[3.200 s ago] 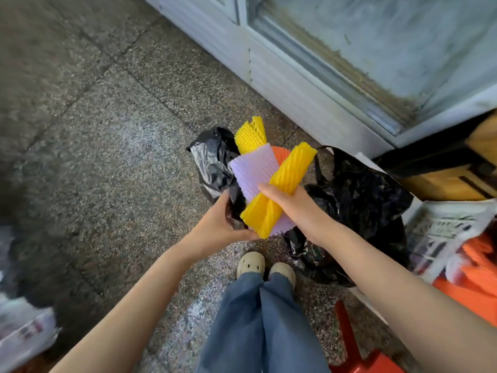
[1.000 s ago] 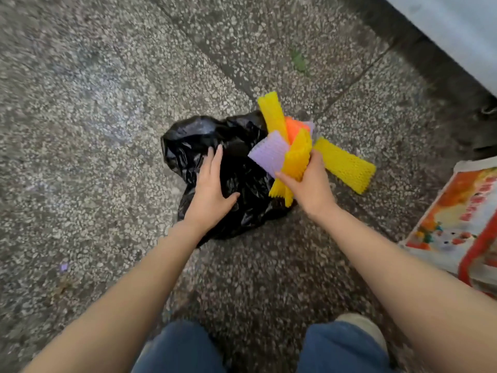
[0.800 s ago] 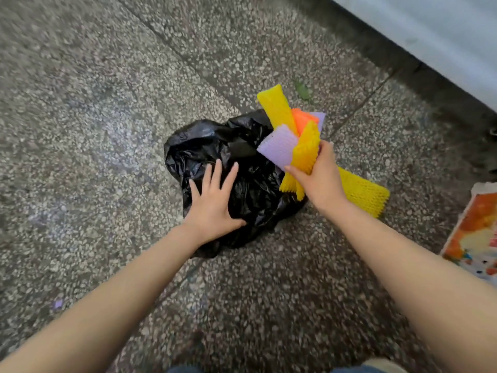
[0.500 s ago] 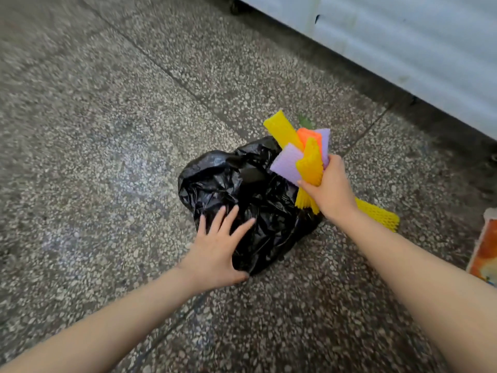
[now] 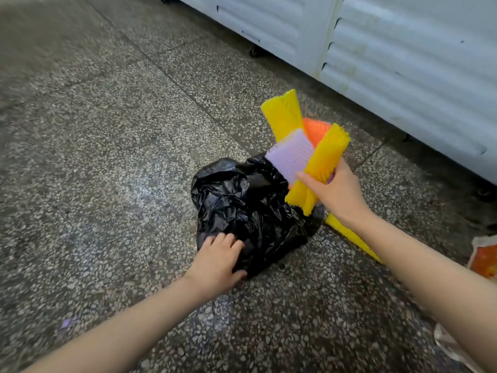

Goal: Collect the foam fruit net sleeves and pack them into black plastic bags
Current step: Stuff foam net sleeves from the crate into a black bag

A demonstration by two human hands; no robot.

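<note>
A crumpled black plastic bag (image 5: 247, 205) lies on the speckled stone floor. My left hand (image 5: 217, 262) grips the bag's near edge, its fingers curled into the plastic. My right hand (image 5: 336, 195) holds a bunch of foam net sleeves just above the bag's right side: yellow sleeves (image 5: 322, 162), a lilac one (image 5: 291, 156) and an orange one (image 5: 316, 127) behind. Another yellow sleeve (image 5: 349, 235) lies on the floor, partly hidden under my right forearm.
A white ribbed cabinet front (image 5: 403, 57) on small wheels runs along the far right. A printed orange sack (image 5: 484, 259) pokes in at the right edge. Clear plastic wrap (image 5: 454, 351) lies at the bottom right. Speckled floor (image 5: 107, 157) spreads to the left.
My left hand slid down the bag towards me and its spread fingers curled onto the bag's near edge. My right hand kept the sleeve bunch and lifted it slightly.
</note>
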